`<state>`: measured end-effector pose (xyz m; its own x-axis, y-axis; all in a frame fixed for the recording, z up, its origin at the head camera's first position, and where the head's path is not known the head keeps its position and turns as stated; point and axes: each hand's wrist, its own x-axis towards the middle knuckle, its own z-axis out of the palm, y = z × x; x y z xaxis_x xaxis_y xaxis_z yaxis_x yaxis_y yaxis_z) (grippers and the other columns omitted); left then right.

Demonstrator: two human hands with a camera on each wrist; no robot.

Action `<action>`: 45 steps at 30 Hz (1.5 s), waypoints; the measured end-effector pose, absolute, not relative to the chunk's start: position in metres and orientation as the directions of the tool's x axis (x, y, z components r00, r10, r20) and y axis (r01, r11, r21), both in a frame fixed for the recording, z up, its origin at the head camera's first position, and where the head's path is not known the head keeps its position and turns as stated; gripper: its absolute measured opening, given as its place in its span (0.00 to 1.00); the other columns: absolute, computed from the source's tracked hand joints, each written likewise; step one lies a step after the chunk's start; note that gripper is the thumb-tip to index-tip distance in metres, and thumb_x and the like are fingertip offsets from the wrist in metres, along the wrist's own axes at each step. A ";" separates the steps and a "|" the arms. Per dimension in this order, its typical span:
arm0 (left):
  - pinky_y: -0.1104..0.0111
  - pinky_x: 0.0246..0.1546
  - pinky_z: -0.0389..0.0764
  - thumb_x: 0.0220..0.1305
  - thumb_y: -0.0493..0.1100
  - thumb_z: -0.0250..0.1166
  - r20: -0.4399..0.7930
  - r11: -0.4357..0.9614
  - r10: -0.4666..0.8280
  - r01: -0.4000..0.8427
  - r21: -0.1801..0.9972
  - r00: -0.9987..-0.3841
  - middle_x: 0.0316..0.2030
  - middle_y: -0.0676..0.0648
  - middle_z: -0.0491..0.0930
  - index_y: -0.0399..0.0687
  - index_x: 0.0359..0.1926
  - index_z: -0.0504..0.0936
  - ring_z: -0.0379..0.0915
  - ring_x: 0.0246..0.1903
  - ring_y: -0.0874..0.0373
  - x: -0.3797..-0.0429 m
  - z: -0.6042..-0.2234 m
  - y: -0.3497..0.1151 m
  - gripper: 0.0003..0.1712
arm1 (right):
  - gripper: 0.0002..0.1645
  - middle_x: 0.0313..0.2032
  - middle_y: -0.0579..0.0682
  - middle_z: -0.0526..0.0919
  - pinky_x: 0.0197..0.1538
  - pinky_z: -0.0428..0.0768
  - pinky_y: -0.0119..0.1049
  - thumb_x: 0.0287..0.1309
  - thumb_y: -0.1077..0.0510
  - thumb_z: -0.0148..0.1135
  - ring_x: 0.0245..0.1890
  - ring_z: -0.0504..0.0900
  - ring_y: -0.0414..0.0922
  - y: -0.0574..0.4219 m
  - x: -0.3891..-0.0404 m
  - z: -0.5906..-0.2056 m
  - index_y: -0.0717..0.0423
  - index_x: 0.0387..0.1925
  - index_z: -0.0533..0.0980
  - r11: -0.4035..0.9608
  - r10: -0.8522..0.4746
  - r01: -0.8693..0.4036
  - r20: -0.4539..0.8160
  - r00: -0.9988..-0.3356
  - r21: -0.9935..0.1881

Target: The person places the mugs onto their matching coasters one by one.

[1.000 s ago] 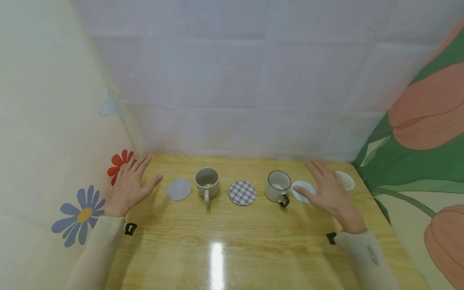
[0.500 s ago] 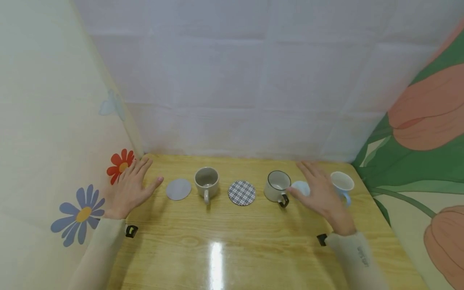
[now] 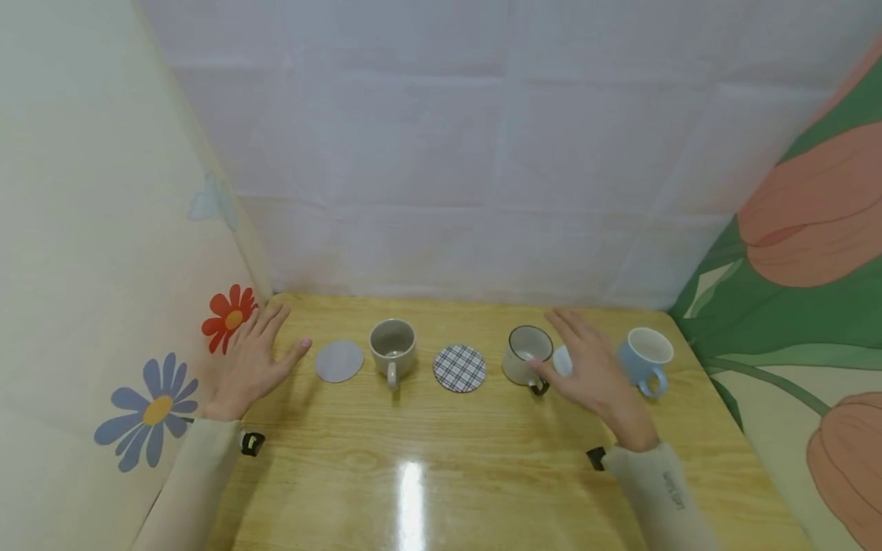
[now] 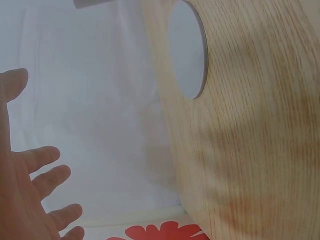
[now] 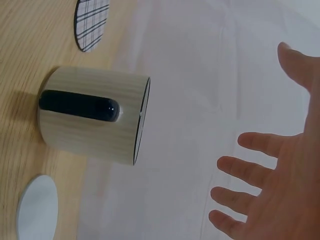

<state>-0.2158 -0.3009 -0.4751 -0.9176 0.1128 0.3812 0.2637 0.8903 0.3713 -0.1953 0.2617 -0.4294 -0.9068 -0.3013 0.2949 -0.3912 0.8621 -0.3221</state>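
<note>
My right hand [image 3: 592, 375], fingers spread, hovers above the table between two mugs. Nearest to it is a cream mug [image 3: 520, 366] with a dark rim and black handle [image 5: 80, 105], upright on the wood. Under the hand, a pale blue round coaster [image 3: 563, 360] is partly hidden; it also shows in the right wrist view. Right of the hand stands a light blue mug [image 3: 635, 360]. My left hand [image 3: 251, 367] is held with fingers spread over the table's left edge, holding nothing. A plain grey-lilac coaster [image 3: 339, 361] lies to its right.
A grey mug [image 3: 393, 348] stands left of the centre, its handle toward me. Between it and the cream mug lies a plaid coaster [image 3: 459, 368]. White cloth [image 3: 441, 153] hangs behind the wooden table [image 3: 344, 459], with flowered cloths at both sides.
My right hand has moved left, from over the pale blue coaster toward the cream mug, uncovering the light blue mug. The left hand has barely shifted.
</note>
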 end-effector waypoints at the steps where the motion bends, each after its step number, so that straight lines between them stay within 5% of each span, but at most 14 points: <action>1: 0.30 0.78 0.52 0.72 0.66 0.63 0.379 0.888 0.112 0.264 0.376 -0.919 0.81 0.33 0.61 0.40 0.80 0.66 0.49 0.81 0.27 -0.216 -0.476 -0.301 0.48 | 0.55 0.82 0.63 0.60 0.76 0.57 0.77 0.68 0.31 0.66 0.81 0.56 0.68 0.261 -0.195 -0.429 0.55 0.83 0.60 0.860 -0.303 -0.392 0.292 -0.907 -0.327; 13: 0.29 0.77 0.53 0.72 0.65 0.64 0.368 0.890 0.117 0.262 0.373 -0.922 0.79 0.32 0.64 0.39 0.79 0.67 0.49 0.80 0.25 -0.218 -0.477 -0.294 0.47 | 0.52 0.79 0.63 0.65 0.73 0.64 0.77 0.67 0.35 0.69 0.77 0.65 0.68 0.249 -0.191 -0.431 0.56 0.81 0.63 0.805 -0.345 -0.455 0.325 -0.881 -0.379; 29: 0.26 0.74 0.56 0.72 0.65 0.65 0.366 0.882 0.129 0.275 0.383 -0.922 0.79 0.31 0.64 0.38 0.78 0.68 0.51 0.79 0.23 -0.217 -0.487 -0.296 0.47 | 0.48 0.80 0.63 0.65 0.74 0.68 0.73 0.70 0.40 0.67 0.78 0.65 0.67 0.222 -0.190 -0.439 0.56 0.81 0.62 0.707 -0.368 -0.480 0.310 -0.877 -0.519; 45: 0.33 0.80 0.51 0.70 0.63 0.68 0.371 0.865 0.162 0.313 0.393 -0.914 0.78 0.31 0.65 0.39 0.79 0.68 0.53 0.78 0.24 -0.217 -0.497 -0.295 0.48 | 0.45 0.77 0.61 0.70 0.74 0.70 0.71 0.69 0.44 0.69 0.77 0.67 0.64 0.200 -0.184 -0.454 0.57 0.79 0.65 0.652 -0.367 -0.495 0.332 -0.869 -0.574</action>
<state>-0.2166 -0.2953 -0.4972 -0.9144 0.1620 0.3709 0.3127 0.8645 0.3934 -0.1836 0.2004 -0.4537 -0.8690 -0.3668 0.3322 -0.4948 0.6521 -0.5744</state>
